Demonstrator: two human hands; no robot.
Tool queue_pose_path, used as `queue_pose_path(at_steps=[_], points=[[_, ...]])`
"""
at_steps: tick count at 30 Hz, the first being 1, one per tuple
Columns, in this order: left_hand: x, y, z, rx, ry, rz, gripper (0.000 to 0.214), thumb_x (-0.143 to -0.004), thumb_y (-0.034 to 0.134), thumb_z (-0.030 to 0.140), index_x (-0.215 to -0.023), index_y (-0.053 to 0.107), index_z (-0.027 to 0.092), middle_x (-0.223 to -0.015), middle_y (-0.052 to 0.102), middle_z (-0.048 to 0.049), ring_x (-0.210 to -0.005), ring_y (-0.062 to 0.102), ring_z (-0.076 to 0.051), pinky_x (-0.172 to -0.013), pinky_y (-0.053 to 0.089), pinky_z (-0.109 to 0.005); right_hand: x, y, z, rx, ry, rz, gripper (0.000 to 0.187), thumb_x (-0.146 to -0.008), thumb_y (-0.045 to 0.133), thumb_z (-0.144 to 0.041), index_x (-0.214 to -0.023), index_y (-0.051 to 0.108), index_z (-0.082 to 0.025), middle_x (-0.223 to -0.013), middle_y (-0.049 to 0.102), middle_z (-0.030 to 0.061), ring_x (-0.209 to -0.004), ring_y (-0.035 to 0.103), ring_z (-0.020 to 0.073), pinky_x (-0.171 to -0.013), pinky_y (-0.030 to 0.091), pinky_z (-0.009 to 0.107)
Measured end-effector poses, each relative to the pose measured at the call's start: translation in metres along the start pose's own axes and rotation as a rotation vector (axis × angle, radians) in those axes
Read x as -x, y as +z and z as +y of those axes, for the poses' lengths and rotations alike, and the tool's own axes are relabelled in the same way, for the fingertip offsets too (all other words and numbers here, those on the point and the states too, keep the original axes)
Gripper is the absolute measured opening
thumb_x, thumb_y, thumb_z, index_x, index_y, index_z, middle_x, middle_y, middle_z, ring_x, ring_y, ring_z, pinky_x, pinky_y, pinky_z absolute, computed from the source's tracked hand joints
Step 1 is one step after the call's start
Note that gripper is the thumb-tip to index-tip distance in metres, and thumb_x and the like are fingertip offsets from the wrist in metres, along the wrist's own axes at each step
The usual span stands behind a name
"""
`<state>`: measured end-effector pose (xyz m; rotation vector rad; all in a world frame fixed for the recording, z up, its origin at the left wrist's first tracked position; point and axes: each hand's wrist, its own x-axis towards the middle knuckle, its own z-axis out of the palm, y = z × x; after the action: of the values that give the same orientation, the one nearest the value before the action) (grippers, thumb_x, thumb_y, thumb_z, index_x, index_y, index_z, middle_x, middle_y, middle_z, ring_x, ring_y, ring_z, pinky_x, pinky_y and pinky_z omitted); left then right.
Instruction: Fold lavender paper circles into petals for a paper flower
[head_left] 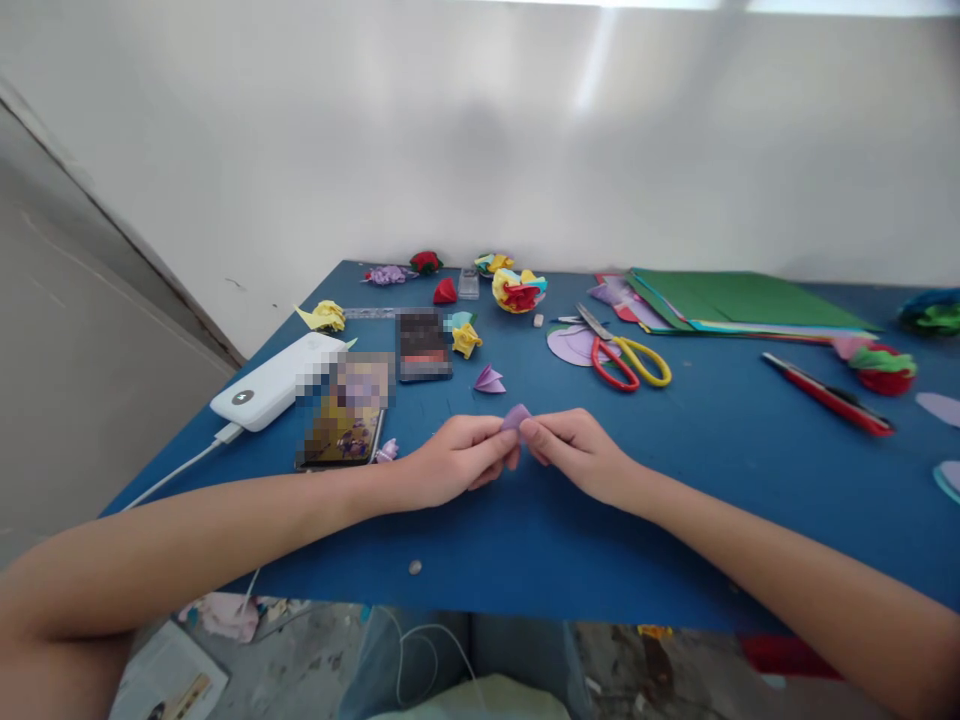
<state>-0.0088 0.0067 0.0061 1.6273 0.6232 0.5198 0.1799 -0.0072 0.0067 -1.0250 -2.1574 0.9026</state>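
My left hand and my right hand meet over the middle of the blue table, both pinching a small folded purple paper piece between fingertips. Another folded purple paper piece lies on the table just beyond them. A tiny purple scrap sits by my left wrist.
Scissors with red and yellow handles lie on a purple paper circle. Coloured paper sheets are stacked at back right. A red utility knife, paper flowers, a white power bank and a phone lie around.
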Motion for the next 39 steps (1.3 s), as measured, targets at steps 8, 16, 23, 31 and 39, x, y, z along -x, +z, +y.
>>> queue_pose_path(at_steps=[8, 16, 23, 31, 39], points=[[-0.008, 0.001, -0.007, 0.11, 0.019, 0.248, 0.03, -0.088, 0.039, 0.041, -0.072, 0.043, 0.016, -0.048, 0.032, 0.0075, -0.04, 0.029, -0.005, -0.039, 0.025, -0.017, -0.007, -0.008, 0.021, 0.277, 0.014, 0.152, 0.048, -0.091, 0.031, -0.043, -0.051, 0.038, -0.017, -0.046, 0.037, -0.0044, -0.045, 0.035, 0.0072, -0.049, 0.026, 0.022], [0.001, 0.002, 0.001, -0.4, 0.161, 0.179, 0.028, -0.092, 0.032, 0.032, -0.073, 0.045, 0.016, -0.057, 0.039, 0.0043, -0.051, 0.037, -0.007, -0.051, 0.031, -0.019, -0.029, -0.043, 0.058, 0.832, 0.002, 0.219, 0.038, -0.092, 0.029, -0.044, -0.079, 0.054, -0.018, -0.078, 0.061, 0.005, -0.078, 0.052, 0.018, -0.073, 0.034, 0.031], [0.009, 0.009, -0.003, -1.037, 0.52, -0.081, 0.025, -0.09, 0.031, 0.024, -0.072, 0.047, 0.016, -0.058, 0.05, 0.0011, -0.053, 0.046, -0.011, -0.052, 0.032, -0.025, -0.028, -0.064, 0.097, 1.083, 0.295, 0.347, 0.042, -0.086, 0.038, -0.047, -0.101, 0.056, -0.013, -0.105, 0.061, 0.0172, -0.11, 0.044, 0.0335, -0.083, 0.029, 0.051], [0.009, 0.013, -0.005, -1.233, 0.703, -0.129, 0.028, -0.089, 0.034, 0.023, -0.065, 0.047, 0.017, -0.056, 0.054, 0.0006, -0.052, 0.05, -0.011, -0.049, 0.032, -0.027, -0.028, -0.055, 0.092, 1.06, 0.18, 0.379, 0.034, -0.087, 0.041, -0.039, -0.111, 0.054, -0.019, -0.102, 0.064, 0.0118, -0.109, 0.048, 0.0268, -0.095, 0.016, 0.055], [0.008, 0.011, -0.007, -1.242, 0.729, -0.137, 0.028, -0.089, 0.035, 0.023, -0.065, 0.047, 0.017, -0.055, 0.054, 0.0004, -0.051, 0.05, -0.012, -0.049, 0.033, -0.028, -0.027, -0.047, 0.08, 0.925, 0.054, 0.445, 0.031, -0.083, 0.048, -0.043, -0.101, 0.056, -0.019, -0.086, 0.068, 0.0056, -0.099, 0.054, 0.0234, -0.094, 0.022, 0.044]])
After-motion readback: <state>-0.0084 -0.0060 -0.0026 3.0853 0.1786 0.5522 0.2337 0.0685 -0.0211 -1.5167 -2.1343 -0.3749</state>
